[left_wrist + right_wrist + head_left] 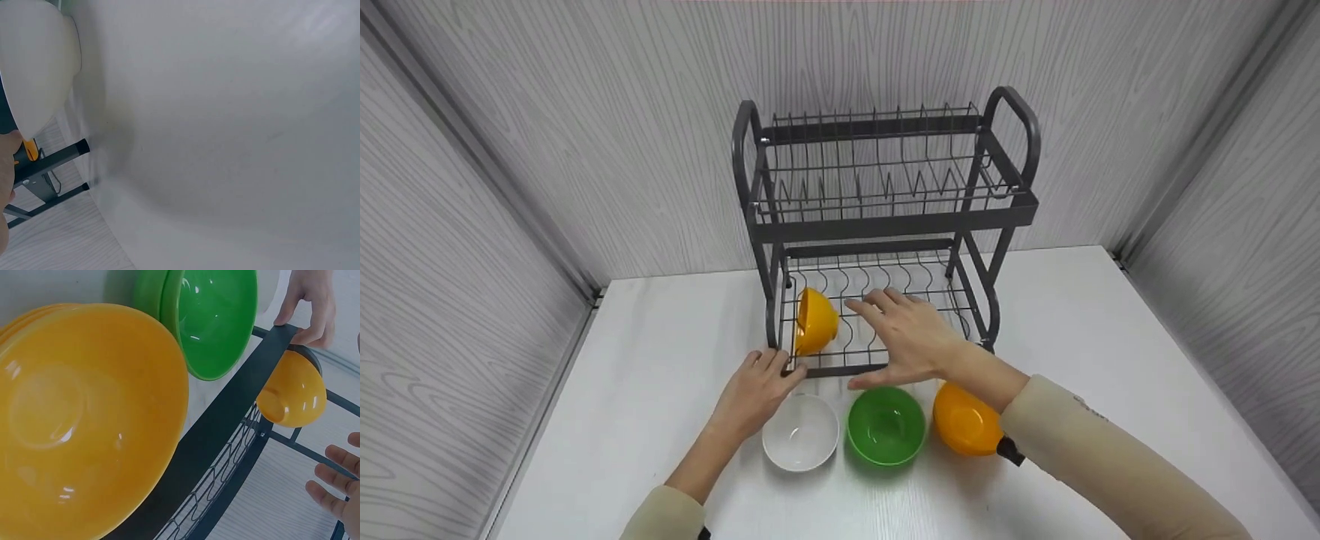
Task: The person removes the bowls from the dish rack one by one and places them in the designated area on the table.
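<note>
A black two-tier dish rack (896, 225) stands on the table. My left hand (757, 390) grips its lower front-left corner; in the right wrist view that hand (312, 309) has thumb and fingers about the front bar. On the lower tier a yellow bowl (819, 326) stands on its side at the left end, its opening facing left. To the right of this bowl and apart from it, my right hand (911, 337) hovers over the lower tier with fingers spread, holding nothing. The right wrist view shows its fingers (332, 478) at the right edge.
In front of the rack, from left to right, are a white bowl (801, 435), stacked green bowls (886, 427) and stacked yellow bowls (964, 420) partly behind my right forearm. The rack's upper tier (877, 172) holds wire dividers. Grey wood-grain panels (660, 150) enclose the table.
</note>
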Demonstrator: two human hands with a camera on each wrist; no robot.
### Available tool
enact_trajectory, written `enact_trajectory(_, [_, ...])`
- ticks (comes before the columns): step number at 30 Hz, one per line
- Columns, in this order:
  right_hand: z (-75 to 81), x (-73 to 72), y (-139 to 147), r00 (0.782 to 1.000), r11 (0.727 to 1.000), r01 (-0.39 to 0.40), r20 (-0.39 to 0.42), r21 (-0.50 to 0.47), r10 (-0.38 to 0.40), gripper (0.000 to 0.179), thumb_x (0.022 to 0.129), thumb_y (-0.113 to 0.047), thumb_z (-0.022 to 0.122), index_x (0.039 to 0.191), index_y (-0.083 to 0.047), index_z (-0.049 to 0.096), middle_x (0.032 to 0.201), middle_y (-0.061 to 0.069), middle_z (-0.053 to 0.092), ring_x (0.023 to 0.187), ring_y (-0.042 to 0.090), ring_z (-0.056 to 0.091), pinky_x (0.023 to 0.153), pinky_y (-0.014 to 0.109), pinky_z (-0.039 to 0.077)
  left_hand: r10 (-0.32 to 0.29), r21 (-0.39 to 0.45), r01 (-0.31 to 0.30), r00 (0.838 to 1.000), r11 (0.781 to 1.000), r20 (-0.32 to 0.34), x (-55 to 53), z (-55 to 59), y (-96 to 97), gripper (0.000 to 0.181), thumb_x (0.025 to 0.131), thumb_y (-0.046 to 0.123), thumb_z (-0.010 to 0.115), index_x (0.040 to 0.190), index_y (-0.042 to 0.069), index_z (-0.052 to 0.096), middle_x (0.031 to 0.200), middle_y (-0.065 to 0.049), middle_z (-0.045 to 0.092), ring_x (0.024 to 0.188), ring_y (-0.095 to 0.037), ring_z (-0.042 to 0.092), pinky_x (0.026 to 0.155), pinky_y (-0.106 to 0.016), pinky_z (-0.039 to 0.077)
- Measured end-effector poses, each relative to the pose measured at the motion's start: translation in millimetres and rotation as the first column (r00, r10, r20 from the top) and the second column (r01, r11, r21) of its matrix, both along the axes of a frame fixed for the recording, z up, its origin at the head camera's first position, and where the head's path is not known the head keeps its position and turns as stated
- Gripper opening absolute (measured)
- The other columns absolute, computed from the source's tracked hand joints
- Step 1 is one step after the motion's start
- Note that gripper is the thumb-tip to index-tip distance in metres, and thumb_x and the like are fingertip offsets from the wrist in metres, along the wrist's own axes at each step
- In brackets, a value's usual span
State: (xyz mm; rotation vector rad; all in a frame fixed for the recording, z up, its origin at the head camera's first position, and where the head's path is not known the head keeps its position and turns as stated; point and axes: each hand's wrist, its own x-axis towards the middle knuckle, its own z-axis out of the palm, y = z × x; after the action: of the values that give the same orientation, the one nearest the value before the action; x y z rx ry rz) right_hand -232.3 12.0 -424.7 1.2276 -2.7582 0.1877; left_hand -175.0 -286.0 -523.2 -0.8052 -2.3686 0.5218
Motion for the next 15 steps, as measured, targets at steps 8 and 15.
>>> enact_trajectory(8, [-3.3, -12.2, -12, 0.999, 1.000, 0.025, 0.033, -0.001, -0.025, 0.116, 0.077, -0.089, 0.062, 0.164, -0.017, 0.032, 0.160, 0.018, 0.047, 0.145, 0.046, 0.051, 0.111, 0.063, 0.050, -0.008, -0.003, 0.008, 1.000, 1.000, -0.010, -0.6, -1.0, -0.6, 0.043, 0.089, 0.019, 0.080, 0.125, 0.026, 0.056, 0.111, -0.008, 0.058, 0.099, -0.025, 0.057, 0.085, -0.033, 0.054])
enact_trajectory(15, [-10.9, -24.7, -22, 0.998, 0.998, 0.053, 0.038, 0.017, -0.054, 0.113, 0.080, -0.087, 0.062, 0.164, -0.019, 0.030, 0.160, 0.017, 0.047, 0.146, 0.045, 0.050, 0.112, 0.062, 0.050, -0.015, 0.030, 0.015, 1.000, 0.999, 0.005, -0.8, -2.5, -0.8, 0.043, 0.089, 0.018, 0.081, 0.123, 0.026, 0.056, 0.110, -0.009, 0.057, 0.099, -0.026, 0.058, 0.086, -0.034, 0.055])
